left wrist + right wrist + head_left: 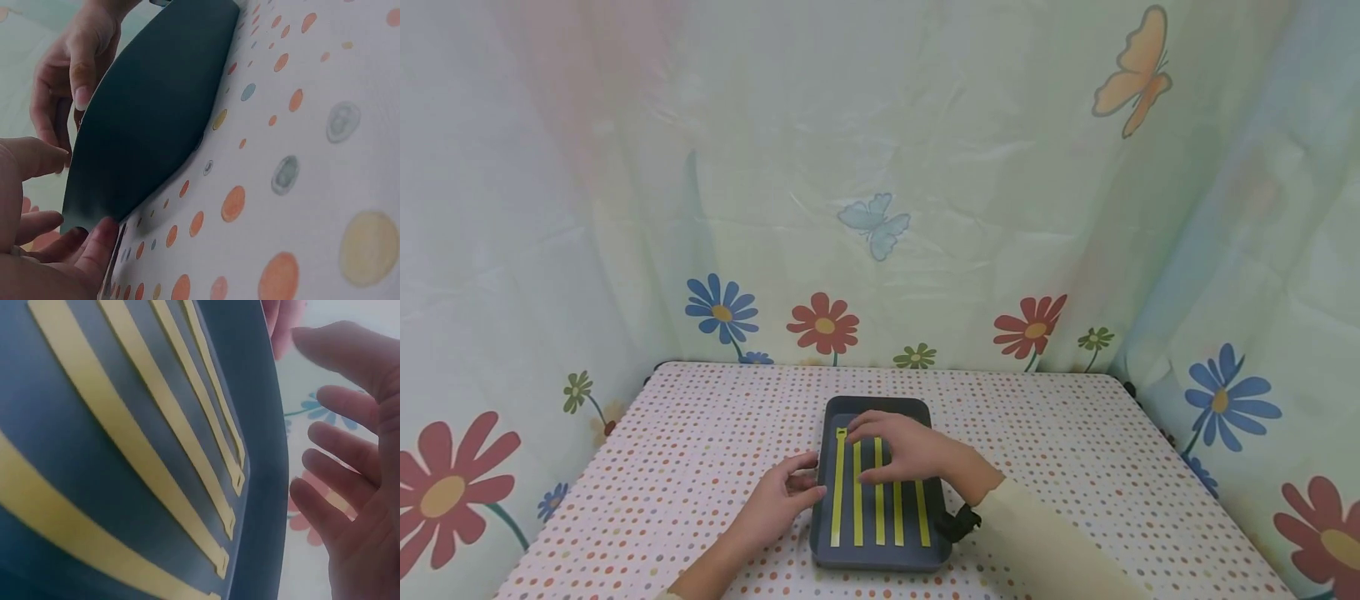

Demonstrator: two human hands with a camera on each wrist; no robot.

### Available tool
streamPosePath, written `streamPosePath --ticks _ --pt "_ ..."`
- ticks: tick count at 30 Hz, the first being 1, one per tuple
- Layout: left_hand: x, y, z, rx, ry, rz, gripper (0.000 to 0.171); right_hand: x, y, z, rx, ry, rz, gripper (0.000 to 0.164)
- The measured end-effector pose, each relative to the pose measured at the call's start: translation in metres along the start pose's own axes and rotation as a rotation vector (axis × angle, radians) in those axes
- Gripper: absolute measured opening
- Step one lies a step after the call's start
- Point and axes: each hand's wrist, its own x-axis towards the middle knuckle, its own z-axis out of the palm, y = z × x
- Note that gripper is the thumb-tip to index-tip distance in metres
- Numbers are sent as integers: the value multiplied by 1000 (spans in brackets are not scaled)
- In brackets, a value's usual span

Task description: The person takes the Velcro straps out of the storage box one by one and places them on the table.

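Observation:
A dark blue-grey tray (880,563) holds several yellow strap-like strips (837,504), laid side by side lengthwise. In the right wrist view each strip (128,425) is flat, and some end in a slotted head. My left hand (781,502) is at the tray's left side, its fingers loosely bent. The left wrist view has its fingertips right at the tray's outer wall (156,94). Over the upper half of the tray hovers my right hand (904,446), fingers spread and relaxed with nothing between them. It hides parts of the strips in the head view.
The tray stands on a table (715,450) covered with a white, dotted cloth. Behind and on both sides hangs a pale curtain (970,183) printed with flowers and butterflies. A black device (958,525) is at my right wrist, overlapping the tray's lower right edge.

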Motion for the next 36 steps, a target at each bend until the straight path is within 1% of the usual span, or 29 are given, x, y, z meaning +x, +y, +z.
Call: streamPosePath --ticks 4,9,12,16,18,23,31,36 --pt "0 -1 -1 -20 -10 -12 65 8 -1 4 4 -43 -18 46" --pt "2 -4 -2 -59 -41 -12 64 16 0 9 -13 -87 -34 43" --pt "2 -4 -3 -75 -54 -11 63 20 0 11 -29 -99 -61 41" --pt "2 -4 -4 -96 -65 -4 61 24 -1 13 -56 -109 -117 36" --pt "2 -5 -4 -114 -72 -2 61 26 -2 13 -62 -119 -129 34" --pt "2 -6 -6 -141 -81 -6 60 32 -4 17 -62 -143 -120 29" --pt "1 -5 -5 -169 -79 -13 59 41 -7 22 -75 -160 -153 23" --pt "2 -6 -6 -173 -88 -19 60 46 -7 23 -106 -184 -151 24"
